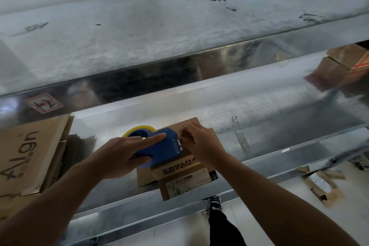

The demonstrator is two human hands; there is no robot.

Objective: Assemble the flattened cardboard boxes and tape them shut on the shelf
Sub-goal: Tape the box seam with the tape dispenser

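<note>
A small brown cardboard box (179,173) printed "COOLMA NOT" lies on the metal shelf (259,146), its near end hanging over the front edge. My left hand (121,156) grips a blue tape dispenser (161,146) with a yellow-edged roll, held on top of the box, index finger stretched along its side. My right hand (199,142) is just right of the dispenser's mouth, fingers curled and pinching at the tape end over the box top. The tape strip itself is hard to make out.
Flattened cardboard (30,156) marked "Align" is stacked at the shelf's left end. More boxes (343,66) sit at the far right. An upper shelf (179,26) overhangs. Cardboard scraps (319,185) lie on the floor below, beside my shoe (214,201).
</note>
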